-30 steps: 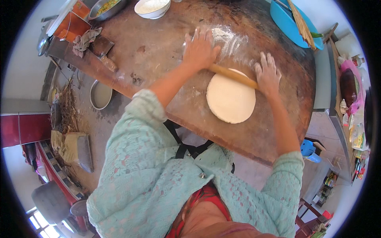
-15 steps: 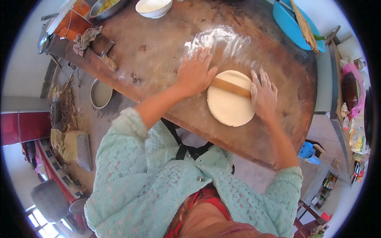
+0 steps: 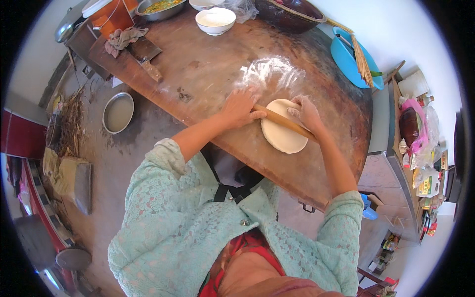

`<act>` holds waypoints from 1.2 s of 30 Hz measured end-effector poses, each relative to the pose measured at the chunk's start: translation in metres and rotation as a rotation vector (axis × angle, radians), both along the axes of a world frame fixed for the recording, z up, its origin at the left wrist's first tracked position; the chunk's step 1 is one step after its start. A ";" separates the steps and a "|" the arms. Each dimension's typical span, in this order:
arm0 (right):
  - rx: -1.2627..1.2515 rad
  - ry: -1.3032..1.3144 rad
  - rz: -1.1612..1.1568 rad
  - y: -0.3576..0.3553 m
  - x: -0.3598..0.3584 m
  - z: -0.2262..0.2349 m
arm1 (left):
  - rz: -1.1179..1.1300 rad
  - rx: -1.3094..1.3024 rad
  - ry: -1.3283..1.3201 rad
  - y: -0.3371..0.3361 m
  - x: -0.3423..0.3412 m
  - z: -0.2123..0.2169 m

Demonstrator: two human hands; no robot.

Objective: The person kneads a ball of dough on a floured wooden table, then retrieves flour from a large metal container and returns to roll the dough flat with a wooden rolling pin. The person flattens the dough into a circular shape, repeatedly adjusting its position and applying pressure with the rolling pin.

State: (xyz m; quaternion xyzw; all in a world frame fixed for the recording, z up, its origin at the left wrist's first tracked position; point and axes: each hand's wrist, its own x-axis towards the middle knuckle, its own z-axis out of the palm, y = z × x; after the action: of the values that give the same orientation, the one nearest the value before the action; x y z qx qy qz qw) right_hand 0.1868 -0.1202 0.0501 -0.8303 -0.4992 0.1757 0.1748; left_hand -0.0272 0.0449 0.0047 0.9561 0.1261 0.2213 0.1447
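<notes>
A flat round of dough (image 3: 283,139) lies on the brown wooden table, with a wooden rolling pin (image 3: 286,123) slanting across it. My left hand (image 3: 240,108) is at the pin's left end, its thumb against the wood and its fingers toward the scattered flour (image 3: 272,72). At the dough's far right edge, my floury right hand (image 3: 308,115) has its thumb over the sheet and fingers at the rim, closed on the edge. The pin's right end reaches beside my right wrist. The undersides of my fingers are hidden.
Bowls, including a white one (image 3: 215,22), and a large dark basin (image 3: 289,16) stand at the back. A blue basin (image 3: 354,64) holding a straw brush sits far right. A cleaver (image 3: 144,52) and a rag (image 3: 123,39) lie left. A metal basin (image 3: 118,113) rests on the floor.
My right hand has left the rolling pin and moved onto the dough's far edge. The pin has shifted, its right end now past the dough's rim. The view has shifted, showing more of the table's back.
</notes>
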 end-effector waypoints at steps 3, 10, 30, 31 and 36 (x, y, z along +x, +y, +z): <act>-0.089 -0.028 -0.023 0.010 -0.022 0.015 | -0.029 0.042 0.003 -0.010 -0.028 -0.002; 0.091 0.310 0.019 0.013 -0.054 0.034 | -0.054 0.205 -0.091 -0.035 -0.067 0.026; -0.062 -0.391 -0.229 -0.018 -0.019 -0.015 | 0.138 0.350 0.165 0.035 0.040 0.012; -0.055 -0.400 -0.257 -0.006 -0.004 -0.016 | 0.194 0.320 0.171 0.043 0.053 0.009; -0.059 -0.471 -0.278 0.014 0.018 -0.019 | 0.313 0.099 0.290 0.040 0.053 0.013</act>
State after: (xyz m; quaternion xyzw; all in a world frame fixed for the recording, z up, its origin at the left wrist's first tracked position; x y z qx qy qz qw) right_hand 0.2044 -0.1061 0.0311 -0.9136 -0.4019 -0.0336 0.0521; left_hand 0.0259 0.0849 0.0174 0.9527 0.2813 0.1072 0.0420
